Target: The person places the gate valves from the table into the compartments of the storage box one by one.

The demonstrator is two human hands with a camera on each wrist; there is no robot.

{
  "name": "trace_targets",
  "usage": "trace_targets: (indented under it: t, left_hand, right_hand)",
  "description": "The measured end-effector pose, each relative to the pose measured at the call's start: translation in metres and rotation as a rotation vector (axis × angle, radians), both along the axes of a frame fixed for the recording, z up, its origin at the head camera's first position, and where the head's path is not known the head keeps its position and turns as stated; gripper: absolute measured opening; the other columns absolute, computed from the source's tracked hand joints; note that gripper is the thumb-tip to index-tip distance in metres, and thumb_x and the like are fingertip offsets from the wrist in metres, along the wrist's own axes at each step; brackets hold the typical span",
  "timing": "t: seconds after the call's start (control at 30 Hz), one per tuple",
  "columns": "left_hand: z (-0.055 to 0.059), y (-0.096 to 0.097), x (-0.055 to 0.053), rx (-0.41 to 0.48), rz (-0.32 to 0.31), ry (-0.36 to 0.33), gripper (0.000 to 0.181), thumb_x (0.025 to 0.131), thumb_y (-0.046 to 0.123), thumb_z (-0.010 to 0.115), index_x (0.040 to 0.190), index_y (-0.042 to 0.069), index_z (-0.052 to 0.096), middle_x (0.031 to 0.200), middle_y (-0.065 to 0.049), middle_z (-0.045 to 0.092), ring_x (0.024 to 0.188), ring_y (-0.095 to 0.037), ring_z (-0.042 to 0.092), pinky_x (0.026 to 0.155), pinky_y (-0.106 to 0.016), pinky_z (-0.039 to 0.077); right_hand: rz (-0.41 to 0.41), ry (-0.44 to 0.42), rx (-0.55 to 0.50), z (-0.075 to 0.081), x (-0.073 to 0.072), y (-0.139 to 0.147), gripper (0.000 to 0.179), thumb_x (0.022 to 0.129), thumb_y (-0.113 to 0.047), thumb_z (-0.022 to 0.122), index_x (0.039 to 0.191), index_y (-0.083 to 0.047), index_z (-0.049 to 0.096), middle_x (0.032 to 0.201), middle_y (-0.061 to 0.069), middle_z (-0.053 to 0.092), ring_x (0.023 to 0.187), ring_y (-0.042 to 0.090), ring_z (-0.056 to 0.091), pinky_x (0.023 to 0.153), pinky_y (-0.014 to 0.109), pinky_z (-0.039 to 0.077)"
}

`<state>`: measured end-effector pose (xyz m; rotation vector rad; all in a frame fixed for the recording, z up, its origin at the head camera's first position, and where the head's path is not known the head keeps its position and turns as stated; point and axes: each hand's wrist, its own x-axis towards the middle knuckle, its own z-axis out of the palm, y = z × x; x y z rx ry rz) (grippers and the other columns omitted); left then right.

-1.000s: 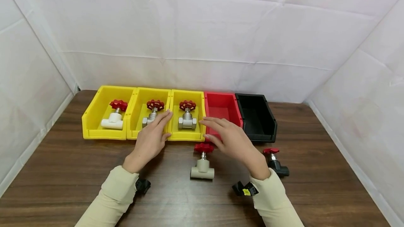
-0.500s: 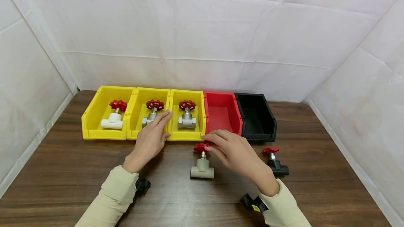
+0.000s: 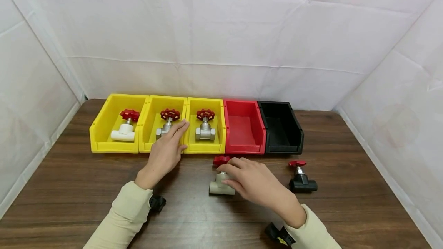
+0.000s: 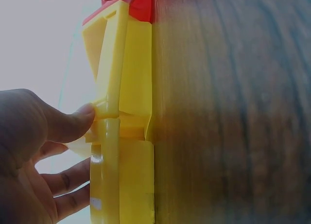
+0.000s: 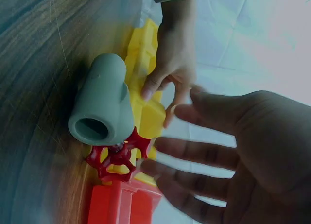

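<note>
A grey-beige tee-shaped valve (image 3: pixel 218 188) with a red handwheel stands on the table before the red bin. Over it hovers my right hand (image 3: pixel 259 183), fingers loosely bent and hiding part of its stem. In the right wrist view a gap shows between those fingers and the valve body (image 5: pixel 104 97); the fingertips are near its handwheel (image 5: pixel 116 161). My left hand (image 3: pixel 165 151) rests on the adjoining rims of the middle and right yellow bins, fingers fairly straight. Its thumb (image 4: pixel 82 118) touches a front rim. Metal valves (image 3: pixel 205 131) with red wheels sit in both bins.
Leftmost, a yellow bin (image 3: pixel 114 147) holds a white valve (image 3: pixel 123 133). The red bin (image 3: pixel 242 149) and black bin (image 3: pixel 283 150) stand right of the yellow ones. A black valve (image 3: pixel 303 185) with a red handle lies on the table at right. White sheeting encloses the table.
My right hand has moved from beside the right yellow bin and red bin down toward me, over the grey-beige valve. The left hand has stayed in place.
</note>
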<state>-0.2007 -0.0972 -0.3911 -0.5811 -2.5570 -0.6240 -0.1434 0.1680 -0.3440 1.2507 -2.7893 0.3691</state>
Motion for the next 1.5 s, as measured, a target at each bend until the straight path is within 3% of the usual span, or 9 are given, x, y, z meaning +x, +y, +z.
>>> trace_targets:
  t: [0.53,0.77,0.97,1.2,1.5]
  left_hand:
    - [0.001,0.001,0.000,-0.011,0.012,0.001,0.063,0.081,0.008,0.077,0.138,0.002,0.050,0.139,-0.011,0.048,0.057,-0.023,0.048,0.045,-0.029,0.038]
    - [0.000,0.002,0.000,-0.024,0.023,0.006,0.064,0.081,0.009,0.076,0.138,0.002,0.049,0.139,-0.011,0.048,0.061,-0.025,0.052,0.045,-0.029,0.039]
    - [0.000,0.002,0.001,-0.033,0.032,0.007,0.064,0.081,0.008,0.076,0.139,0.003,0.049,0.140,-0.011,0.047,0.065,-0.027,0.055,0.044,-0.030,0.039]
    - [-0.001,0.002,0.000,-0.030,0.027,0.028,0.063,0.081,0.009,0.077,0.138,0.003,0.050,0.139,-0.011,0.048,0.066,-0.028,0.056,0.044,-0.030,0.039]
    - [-0.001,0.002,0.000,-0.029,0.024,0.040,0.062,0.082,0.009,0.076,0.138,0.003,0.050,0.139,-0.011,0.049,0.064,-0.027,0.055,0.044,-0.029,0.038]
  right_hand:
    - [-0.041,-0.109,0.116,-0.017,-0.002,-0.004,0.039,0.092,-0.041,0.063,0.126,-0.022,0.062,0.101,-0.004,0.060,0.074,0.006,0.051,0.058,0.022,0.044]
    - [-0.035,-0.037,0.148,-0.025,0.001,-0.009,0.042,0.090,-0.043,0.064,0.128,-0.024,0.062,0.091,-0.003,0.058,0.067,0.007,0.051,0.053,0.023,0.042]
    - [-0.029,0.056,0.162,-0.033,0.002,-0.012,0.048,0.084,-0.051,0.067,0.126,-0.028,0.063,0.085,-0.002,0.058,0.071,0.014,0.057,0.048,0.025,0.041]
    - [-0.046,0.062,0.161,-0.036,0.004,-0.015,0.043,0.084,-0.045,0.070,0.122,-0.027,0.065,0.090,0.001,0.060,0.078,0.016,0.060,0.050,0.027,0.044]
    - [-0.029,0.059,0.160,-0.037,0.004,-0.017,0.037,0.084,-0.040,0.072,0.118,-0.026,0.065,0.086,0.002,0.058,0.068,0.012,0.058,0.048,0.025,0.044]
